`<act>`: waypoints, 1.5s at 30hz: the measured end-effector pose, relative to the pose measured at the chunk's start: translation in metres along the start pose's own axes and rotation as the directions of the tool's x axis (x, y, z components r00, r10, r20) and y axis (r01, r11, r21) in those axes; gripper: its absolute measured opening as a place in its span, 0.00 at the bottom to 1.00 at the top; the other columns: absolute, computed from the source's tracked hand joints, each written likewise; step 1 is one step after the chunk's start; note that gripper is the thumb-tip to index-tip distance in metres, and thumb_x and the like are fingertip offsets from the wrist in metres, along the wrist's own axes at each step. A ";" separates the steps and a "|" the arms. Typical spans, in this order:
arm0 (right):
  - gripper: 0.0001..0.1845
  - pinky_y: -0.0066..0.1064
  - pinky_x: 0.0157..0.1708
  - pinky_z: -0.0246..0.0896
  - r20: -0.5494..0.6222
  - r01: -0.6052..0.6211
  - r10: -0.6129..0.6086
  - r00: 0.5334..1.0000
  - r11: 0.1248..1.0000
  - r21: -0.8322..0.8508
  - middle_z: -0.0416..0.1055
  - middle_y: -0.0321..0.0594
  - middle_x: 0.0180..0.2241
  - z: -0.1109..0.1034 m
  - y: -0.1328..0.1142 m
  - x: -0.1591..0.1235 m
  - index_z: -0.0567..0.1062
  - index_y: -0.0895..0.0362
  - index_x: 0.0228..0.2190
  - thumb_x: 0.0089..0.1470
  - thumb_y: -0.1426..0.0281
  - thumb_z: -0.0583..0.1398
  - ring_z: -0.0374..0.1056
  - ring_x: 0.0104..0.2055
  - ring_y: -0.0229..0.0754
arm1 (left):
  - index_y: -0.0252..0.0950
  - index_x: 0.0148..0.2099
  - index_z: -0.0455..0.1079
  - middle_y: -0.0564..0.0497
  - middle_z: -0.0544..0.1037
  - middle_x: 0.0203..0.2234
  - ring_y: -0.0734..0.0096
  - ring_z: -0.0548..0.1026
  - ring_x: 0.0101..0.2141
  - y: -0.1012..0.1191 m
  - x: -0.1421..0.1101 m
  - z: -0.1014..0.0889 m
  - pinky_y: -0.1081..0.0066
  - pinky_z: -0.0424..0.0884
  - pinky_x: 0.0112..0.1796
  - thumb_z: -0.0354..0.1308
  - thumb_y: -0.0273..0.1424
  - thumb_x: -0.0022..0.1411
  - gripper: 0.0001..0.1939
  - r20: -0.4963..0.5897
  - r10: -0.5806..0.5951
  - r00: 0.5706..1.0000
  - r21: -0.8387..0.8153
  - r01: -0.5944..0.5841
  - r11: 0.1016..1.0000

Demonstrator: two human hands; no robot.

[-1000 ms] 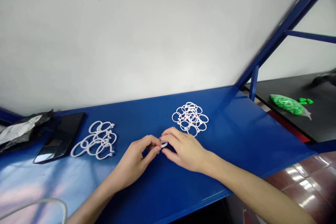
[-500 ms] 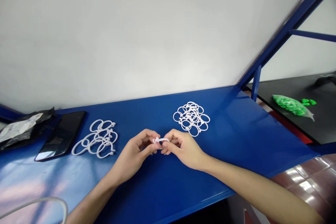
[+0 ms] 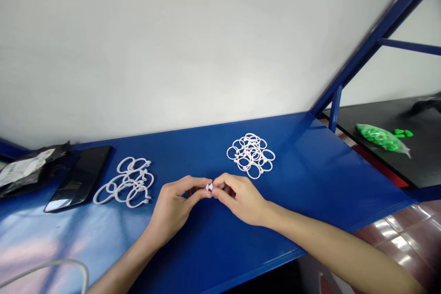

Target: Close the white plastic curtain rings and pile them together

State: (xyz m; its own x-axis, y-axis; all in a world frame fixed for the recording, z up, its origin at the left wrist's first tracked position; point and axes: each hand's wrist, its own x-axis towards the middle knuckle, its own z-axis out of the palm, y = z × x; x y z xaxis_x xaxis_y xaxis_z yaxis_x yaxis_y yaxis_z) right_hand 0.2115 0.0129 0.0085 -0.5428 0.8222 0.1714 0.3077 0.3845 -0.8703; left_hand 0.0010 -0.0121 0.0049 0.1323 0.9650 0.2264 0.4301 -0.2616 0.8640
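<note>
Between both sets of fingertips, over the middle of the blue table, is a white plastic shower curtain ring (image 3: 209, 187). Only its two knobbed ends show, close together; the fingers hide the rest. My left hand (image 3: 179, 200) pinches it from the left with thumb and forefinger. From the right, my right hand (image 3: 239, 197) pinches it the same way. A loose group of white rings (image 3: 126, 183), several with gaps at their knobs, lies left of my left hand. Beyond my right hand sits a denser pile of white rings (image 3: 251, 155).
The blue table (image 3: 193, 147) meets a pale wall. On the left lie a black phone or tablet (image 3: 81, 177) and a dark plastic package (image 3: 31, 167); a white cable (image 3: 58, 262) curves in front. At right, beyond a blue frame (image 3: 336, 108), a bag of green pieces (image 3: 382, 138) rests on a black surface.
The ring has turned in my fingers, so its knobbed ends now face me and its band is hidden. My hands have drawn slightly closer together. Both ring piles are unchanged.
</note>
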 end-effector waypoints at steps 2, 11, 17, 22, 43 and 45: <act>0.07 0.27 0.30 0.60 -0.010 0.002 -0.002 1.000 1.000 -0.011 0.76 0.33 0.33 0.001 0.001 0.000 0.75 0.53 0.38 0.67 0.65 0.58 0.67 0.29 0.34 | 0.46 0.43 0.83 0.55 0.85 0.33 0.72 0.81 0.31 -0.002 0.000 0.000 0.75 0.75 0.34 0.64 0.32 0.65 0.07 -0.006 0.093 0.996 0.003 -0.093 0.996; 0.09 0.28 0.34 0.62 0.015 0.101 -0.100 0.995 0.990 -0.099 0.76 0.34 0.35 -0.001 0.004 -0.001 0.74 0.54 0.39 0.70 0.66 0.55 0.70 0.33 0.36 | 0.48 0.55 0.79 0.53 0.85 0.36 0.75 0.79 0.31 -0.005 0.001 0.001 0.76 0.76 0.32 0.61 0.26 0.68 0.17 0.020 0.425 0.905 0.207 -0.420 0.884; 0.11 0.29 0.37 0.66 0.050 0.175 -0.171 0.984 0.979 -0.100 0.76 0.36 0.36 -0.002 0.008 -0.002 0.74 0.54 0.38 0.71 0.68 0.53 0.71 0.35 0.37 | 0.47 0.64 0.70 0.54 0.83 0.33 0.75 0.74 0.26 -0.002 -0.005 0.003 0.73 0.70 0.29 0.58 0.22 0.69 0.25 0.042 0.595 0.803 0.377 -0.564 0.735; 0.14 0.30 0.34 0.67 0.033 0.266 -0.264 0.964 0.952 -0.149 0.77 0.38 0.34 -0.005 0.006 -0.006 0.75 0.55 0.36 0.71 0.68 0.52 0.72 0.33 0.38 | 0.43 0.65 0.67 0.52 0.84 0.33 0.74 0.72 0.24 0.003 -0.008 0.003 0.71 0.68 0.29 0.56 0.18 0.68 0.27 0.095 0.642 0.761 0.471 -0.603 0.644; 0.13 0.31 0.30 0.59 -0.397 -0.481 0.272 0.876 0.439 -0.759 0.76 0.44 0.40 -0.104 0.016 0.024 0.80 0.54 0.38 0.68 0.65 0.56 0.75 0.35 0.45 | 0.31 0.56 0.75 0.32 0.79 0.48 0.38 0.75 0.49 -0.048 0.025 -0.071 0.48 0.68 0.46 0.44 0.38 0.72 0.23 -0.192 -0.077 0.978 0.942 0.206 0.263; 0.14 0.32 0.31 0.60 -0.383 -0.479 0.291 0.877 0.442 -0.759 0.76 0.44 0.39 -0.104 0.017 0.023 0.80 0.54 0.36 0.68 0.66 0.55 0.76 0.35 0.46 | 0.32 0.54 0.75 0.34 0.80 0.46 0.42 0.76 0.48 -0.051 0.024 -0.074 0.51 0.68 0.45 0.41 0.34 0.73 0.23 -0.161 -0.097 0.982 0.946 0.182 0.270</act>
State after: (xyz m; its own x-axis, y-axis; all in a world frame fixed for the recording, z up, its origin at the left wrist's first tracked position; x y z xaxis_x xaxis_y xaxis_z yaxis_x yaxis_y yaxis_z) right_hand 0.2850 0.0822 0.0454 -0.0867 0.9935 0.0738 0.9886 0.0950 -0.1166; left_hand -0.0835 0.0261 -0.0006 -0.0554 0.9759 0.2109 0.9845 0.0886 -0.1512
